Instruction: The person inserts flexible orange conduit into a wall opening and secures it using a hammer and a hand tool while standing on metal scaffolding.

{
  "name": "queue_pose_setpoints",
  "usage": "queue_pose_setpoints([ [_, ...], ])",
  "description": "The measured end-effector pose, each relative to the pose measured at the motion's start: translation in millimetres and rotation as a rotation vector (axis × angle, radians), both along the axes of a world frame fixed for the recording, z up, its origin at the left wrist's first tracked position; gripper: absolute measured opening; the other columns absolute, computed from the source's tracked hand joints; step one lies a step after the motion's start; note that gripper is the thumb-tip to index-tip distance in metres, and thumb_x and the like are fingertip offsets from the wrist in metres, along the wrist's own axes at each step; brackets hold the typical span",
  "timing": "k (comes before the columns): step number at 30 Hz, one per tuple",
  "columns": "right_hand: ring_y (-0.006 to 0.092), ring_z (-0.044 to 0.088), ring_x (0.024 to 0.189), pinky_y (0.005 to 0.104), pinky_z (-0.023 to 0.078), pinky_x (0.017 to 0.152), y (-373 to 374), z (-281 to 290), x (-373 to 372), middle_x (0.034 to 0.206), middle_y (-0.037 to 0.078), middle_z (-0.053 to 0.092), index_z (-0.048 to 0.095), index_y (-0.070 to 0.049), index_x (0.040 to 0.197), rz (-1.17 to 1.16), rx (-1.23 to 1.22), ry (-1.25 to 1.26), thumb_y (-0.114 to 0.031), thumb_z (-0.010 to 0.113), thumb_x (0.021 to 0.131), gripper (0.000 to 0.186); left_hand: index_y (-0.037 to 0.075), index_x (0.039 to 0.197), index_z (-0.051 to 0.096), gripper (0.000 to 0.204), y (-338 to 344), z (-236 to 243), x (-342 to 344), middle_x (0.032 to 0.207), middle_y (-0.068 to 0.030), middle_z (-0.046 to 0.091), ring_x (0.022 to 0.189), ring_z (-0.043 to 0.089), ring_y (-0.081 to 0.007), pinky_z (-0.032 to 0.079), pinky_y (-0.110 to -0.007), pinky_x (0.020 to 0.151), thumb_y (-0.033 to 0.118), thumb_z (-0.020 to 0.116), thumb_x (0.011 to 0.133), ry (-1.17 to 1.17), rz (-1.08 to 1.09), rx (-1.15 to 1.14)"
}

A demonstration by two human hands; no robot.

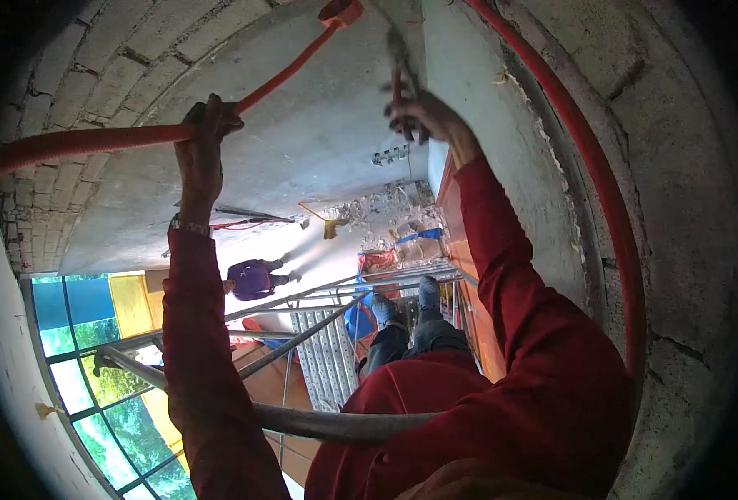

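Note:
My left hand [202, 143] is raised and closed around a red corrugated conduit [94, 140]. From that hand the conduit runs up and right to an orange-red round box [340, 12] at the top edge. My right hand [427, 115], also raised, is closed on a pair of pliers [402, 62] with partly reddish handles. Their jaws point up toward the box and are blurred, so I cannot tell whether they touch anything. A second red conduit [598, 158] curves down along the wall on the right.
A scaffold's metal rail [344, 423] crosses close to my body. My feet stand near a perforated metal platform [325, 358]. Far below are another person [252, 279] in a dark top, a yellow broom [331, 227] and rubble [385, 208]. Windows [94, 375] line the left.

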State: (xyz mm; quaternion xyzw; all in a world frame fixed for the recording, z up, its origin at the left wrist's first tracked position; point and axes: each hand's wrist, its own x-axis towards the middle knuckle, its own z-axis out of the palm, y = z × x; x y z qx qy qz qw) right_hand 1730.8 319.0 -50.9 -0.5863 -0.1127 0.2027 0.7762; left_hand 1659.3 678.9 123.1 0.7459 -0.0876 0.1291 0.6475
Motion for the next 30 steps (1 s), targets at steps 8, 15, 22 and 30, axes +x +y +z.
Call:
queue_pose_setpoints([
  [8, 0.0253, 0.07, 0.07, 0.0385, 0.056, 0.054, 20, -239, -160, 0.088, 0.012, 0.068, 0.059, -0.006, 0.095, 0.316, -0.061, 0.671, -0.022, 0.067, 0.085, 0.021, 0.004, 0.134, 0.058, 0.036, 46, 0, -2, 0.132, -0.0143, 0.062, 0.12, 0.062, -0.0241, 0.057, -0.044, 0.095, 0.024, 0.055, 0.104, -0.252, -0.18, 0.451],
  [15, 0.0266, 0.056, 0.05, 0.0404, 0.044, 0.044, 11, -331, -268, 0.063, 0.012, 0.056, 0.055, -0.007, 0.078, 0.784, -0.921, 0.698, -0.007, 0.055, 0.086, 0.008, 0.005, 0.128, 0.057, 0.035, -25, 80, -66, 0.126, -0.0096, 0.062, 0.111, 0.062, -0.0252, 0.055, -0.04, 0.091, 0.031, 0.059, 0.103, 0.185, -0.11, 0.76],
  [22, 0.0257, 0.058, 0.048, 0.0442, 0.047, 0.045, 8, -288, -169, 0.062, 0.012, 0.057, 0.059, -0.007, 0.093, 0.756, -0.985, 0.442, -0.007, 0.058, 0.08, 0.013, 0.008, 0.133, 0.057, 0.052, 39, -25, -197, 0.128, -0.0118, 0.065, 0.117, 0.063, -0.0299, 0.051, -0.046, 0.097, 0.046, 0.061, 0.098, 0.546, -0.479, 1.304],
  [30, 0.0333, 0.071, 0.075, 0.0489, 0.052, 0.063, 93, -98, -38, 0.086, 0.019, 0.074, 0.076, -0.003, 0.096, 0.723, -1.508, -0.496, -0.014, 0.065, 0.072, 0.028, -0.001, 0.127, 0.056, 0.048, 5, 4, -205, 0.113, -0.0239, 0.067, 0.108, 0.064, -0.039, 0.05, -0.047, 0.092, 0.036, 0.063, 0.097, 0.283, -0.369, 1.225],
])
